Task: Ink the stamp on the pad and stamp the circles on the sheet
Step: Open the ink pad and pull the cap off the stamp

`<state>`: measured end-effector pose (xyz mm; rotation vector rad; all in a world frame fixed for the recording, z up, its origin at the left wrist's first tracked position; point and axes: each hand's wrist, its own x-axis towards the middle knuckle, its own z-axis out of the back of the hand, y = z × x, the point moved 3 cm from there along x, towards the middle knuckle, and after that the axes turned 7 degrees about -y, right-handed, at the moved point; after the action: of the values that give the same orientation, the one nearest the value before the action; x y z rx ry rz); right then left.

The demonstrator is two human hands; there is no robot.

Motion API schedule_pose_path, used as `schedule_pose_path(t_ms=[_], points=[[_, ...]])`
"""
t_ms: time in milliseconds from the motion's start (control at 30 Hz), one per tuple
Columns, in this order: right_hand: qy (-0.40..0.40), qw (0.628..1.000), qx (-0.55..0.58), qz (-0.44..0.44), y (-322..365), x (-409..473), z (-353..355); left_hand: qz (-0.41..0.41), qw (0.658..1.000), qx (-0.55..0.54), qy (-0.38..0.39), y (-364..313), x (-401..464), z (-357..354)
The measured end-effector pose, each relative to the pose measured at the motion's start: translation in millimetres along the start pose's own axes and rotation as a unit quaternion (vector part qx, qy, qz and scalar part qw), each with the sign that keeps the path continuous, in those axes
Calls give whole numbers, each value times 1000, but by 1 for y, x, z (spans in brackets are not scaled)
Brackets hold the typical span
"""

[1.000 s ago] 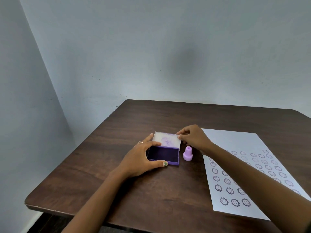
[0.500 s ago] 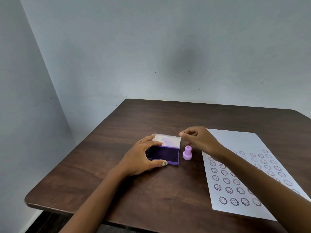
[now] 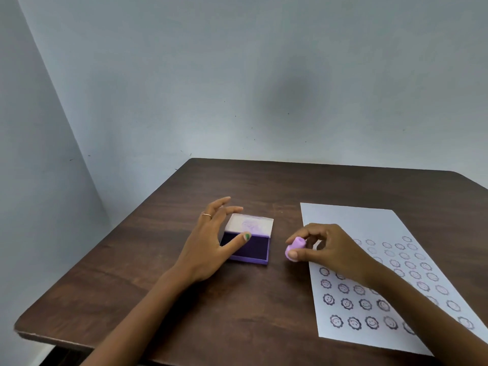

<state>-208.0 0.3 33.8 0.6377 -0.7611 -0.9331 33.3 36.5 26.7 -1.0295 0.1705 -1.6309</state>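
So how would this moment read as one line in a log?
right hand: pinching stamp | left hand: open over ink pad | lid: open | sheet: many circles stamped

ink pad [image 3: 248,249] is a deep purple, lighter violet round the case edge, and its open lid [image 3: 250,224] is whitish with a pale lilac smudge. stamp [image 3: 295,247] is a soft pastel lilac-pink. sheet [image 3: 351,217] is white with rows of little dark flower-edged smiley prints, the far ones fainter. table [image 3: 237,299] is dark brown woodgrain, wall [image 3: 237,75] pale blue-grey. left hand [image 3: 208,247] has a green thumbnail and a thin gold ring
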Motion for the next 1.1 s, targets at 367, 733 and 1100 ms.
schedule_pose_path(t_ms=[367,733,1100], points=[[-180,913,339,-138,-12,-2,25,-65,986,-112,105,-85,44,-67],[-165,908,369,-111,-8,-2,17,0,973,-227,31,-81,34,-69],[-208,926,298,-98,-1,-5,16,-1,973,-231,28,-78,34,-68]])
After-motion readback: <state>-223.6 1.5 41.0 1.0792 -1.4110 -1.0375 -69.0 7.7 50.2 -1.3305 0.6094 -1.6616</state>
